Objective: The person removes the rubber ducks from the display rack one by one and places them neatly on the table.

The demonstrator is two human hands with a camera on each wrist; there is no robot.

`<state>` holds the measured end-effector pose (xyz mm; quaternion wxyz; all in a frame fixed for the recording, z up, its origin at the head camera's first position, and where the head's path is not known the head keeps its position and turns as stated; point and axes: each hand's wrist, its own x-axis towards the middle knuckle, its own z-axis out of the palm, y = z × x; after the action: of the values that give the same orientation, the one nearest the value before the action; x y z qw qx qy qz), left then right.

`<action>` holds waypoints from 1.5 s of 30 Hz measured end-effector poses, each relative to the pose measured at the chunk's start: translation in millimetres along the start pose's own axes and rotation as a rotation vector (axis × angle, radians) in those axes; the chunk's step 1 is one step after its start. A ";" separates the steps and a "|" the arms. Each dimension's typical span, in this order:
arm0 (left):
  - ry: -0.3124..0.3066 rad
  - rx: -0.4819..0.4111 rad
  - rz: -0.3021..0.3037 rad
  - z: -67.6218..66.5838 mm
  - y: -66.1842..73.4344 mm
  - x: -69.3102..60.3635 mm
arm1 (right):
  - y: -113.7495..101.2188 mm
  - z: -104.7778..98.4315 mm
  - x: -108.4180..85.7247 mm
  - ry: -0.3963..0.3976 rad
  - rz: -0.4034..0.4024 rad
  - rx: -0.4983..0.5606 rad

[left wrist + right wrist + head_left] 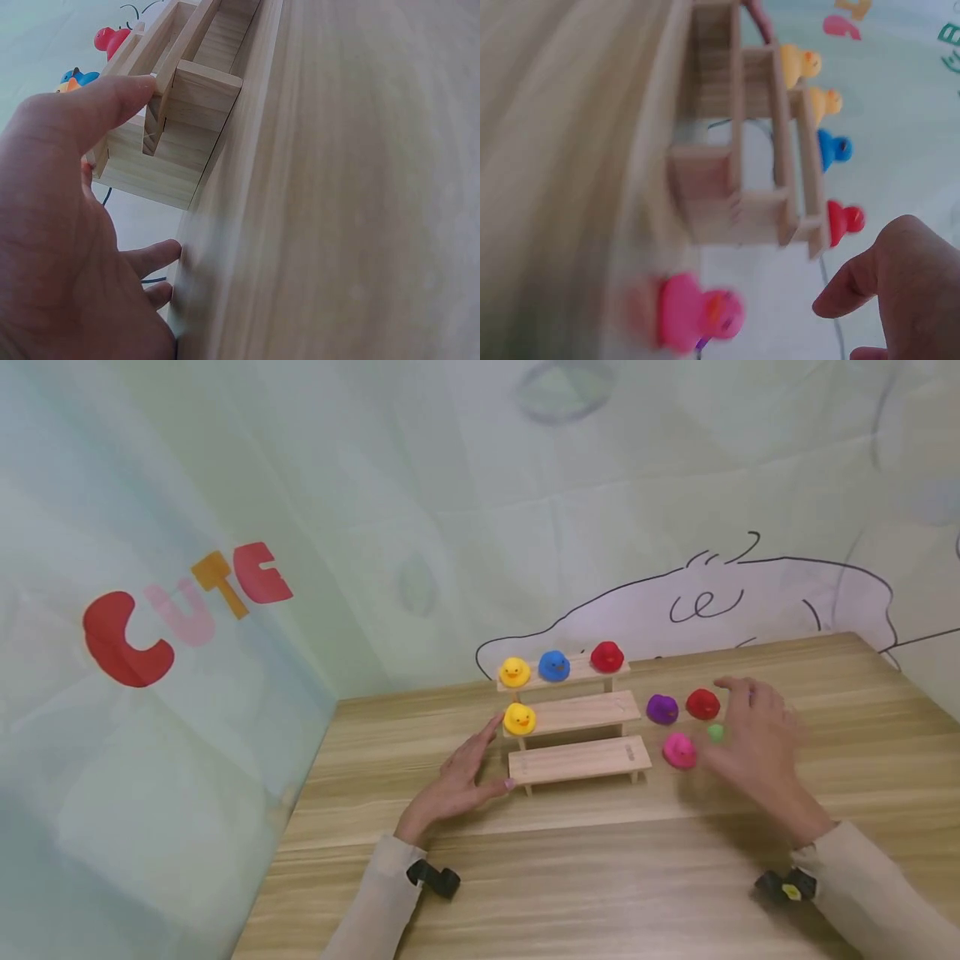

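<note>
A three-step wooden stand (577,760) holds toy ducks. On its top step sit a yellow duck (514,672), a blue duck (554,666) and a red duck (607,657); another yellow duck (520,719) is at the left end of the middle step. My left hand (453,781) rests at the stand's left end, its thumb (124,101) against the lowest step. Blurred, my right hand (761,756) hovers above the table, thumb and fingers apart, with no duck visible in its grasp. Near it lie a pink duck (679,750) and a green duck (716,732), the latter partly hidden.
Right of the stand, a purple duck (662,709) and a second red duck (702,703) sit on the wooden table (600,877). A printed cloth backdrop (450,527) hangs behind and to the left. Dark camera mounts (433,878) are strapped on both wrists.
</note>
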<state>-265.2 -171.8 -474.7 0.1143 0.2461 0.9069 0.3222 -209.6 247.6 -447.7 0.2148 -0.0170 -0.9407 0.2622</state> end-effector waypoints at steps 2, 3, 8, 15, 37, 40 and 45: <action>-0.001 0.001 -0.001 0.4 -0.2 -0.5 | -17.7 1.4 3.6 0.008 -0.029 0.041; -0.002 0.003 -0.003 0.5 -0.4 -0.8 | -26.6 3.0 5.0 0.018 -0.053 0.067; -0.005 0.008 -0.006 -0.1 0.2 -1.1 | -68.2 18.5 6.4 0.028 -0.170 0.207; 0.001 -0.002 0.005 0.9 0.5 0.2 | -108.8 49.6 6.3 -0.020 -0.330 0.297; 0.040 0.008 0.064 8.9 -9.2 6.8 | -150.2 99.0 16.9 -0.113 -0.352 0.421; 0.042 0.013 0.061 6.2 -5.4 3.7 | -149.1 98.0 16.5 -0.083 -0.353 0.425; 0.031 0.005 0.037 1.0 -0.5 -0.3 | -143.7 93.1 16.3 -0.020 -0.372 0.416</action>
<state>-264.8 -171.7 -475.8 0.0935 0.2583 0.9046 0.3259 -251.2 80.9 -441.0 0.2486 0.2029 -0.8557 0.4059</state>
